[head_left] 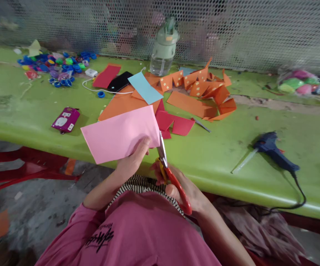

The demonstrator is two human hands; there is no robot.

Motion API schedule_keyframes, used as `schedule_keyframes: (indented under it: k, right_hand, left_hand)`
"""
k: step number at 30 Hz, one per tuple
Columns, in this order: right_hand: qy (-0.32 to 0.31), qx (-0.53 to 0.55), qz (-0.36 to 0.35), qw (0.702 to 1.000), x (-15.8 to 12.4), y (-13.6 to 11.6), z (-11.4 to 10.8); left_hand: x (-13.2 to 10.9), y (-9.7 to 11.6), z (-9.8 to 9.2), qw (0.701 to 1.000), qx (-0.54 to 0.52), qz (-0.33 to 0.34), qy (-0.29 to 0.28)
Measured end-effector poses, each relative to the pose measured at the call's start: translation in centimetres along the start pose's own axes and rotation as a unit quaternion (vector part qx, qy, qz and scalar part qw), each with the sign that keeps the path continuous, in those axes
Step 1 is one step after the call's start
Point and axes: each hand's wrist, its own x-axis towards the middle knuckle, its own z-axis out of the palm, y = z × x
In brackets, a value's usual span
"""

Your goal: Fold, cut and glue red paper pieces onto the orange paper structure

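Note:
A rectangular sheet of pink paper [118, 133] is pinched in my left hand [133, 157], the thumb lying on top near its right end. My right hand [183, 184] grips a pair of scissors [178, 186] with red and yellow handles. The metal blades point up and meet the right edge of the pink paper; whether they are cutting into it I cannot tell. Just beyond lie red cut paper [178, 123], a light blue strip [145, 88] and an orange sheet [115, 105].
Folded orange strips [212, 88], a clear bottle [164, 50] and a black phone [120, 82] are on the green table [221, 155]. A glue gun [276, 151] lies right, its cord hanging over the edge. A purple socket box [66, 120] and small plastic pieces [62, 68] are left.

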Motion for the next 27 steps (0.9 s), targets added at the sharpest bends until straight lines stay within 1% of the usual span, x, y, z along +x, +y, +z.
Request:
schedule_keyframes:
  k: [5, 12, 14, 19, 27]
  right_hand:
    - [0.001, 0.012, 0.013, 1.000, 0.0, 0.3, 0.1]
    - [0.010, 0.024, -0.005, 1.000, 0.0, 0.6, 0.2]
    - [0.012, 0.023, -0.007, 1.000, 0.0, 0.5, 0.1]
    - [0.017, 0.018, -0.003, 1.000, -0.2, 0.3, 0.1]
    - [0.015, 0.018, 0.010, 1.000, -0.4, 0.3, 0.3]
  left_hand:
    - [-0.2, 0.4, -0.2, 0.999, 0.029, -0.027, -0.004]
    - [-0.4, 1.1, -0.1, 0.998, 0.013, -0.050, -0.029]
    - [-0.3, 1.0, -0.3, 0.998, 0.025, -0.049, -0.022]
    - [-0.2, 0.5, -0.5, 0.998, 0.034, -0.041, -0.025]
    - [-0.6, 0.8, 0.2, 0.999, 0.022, -0.023, -0.004]
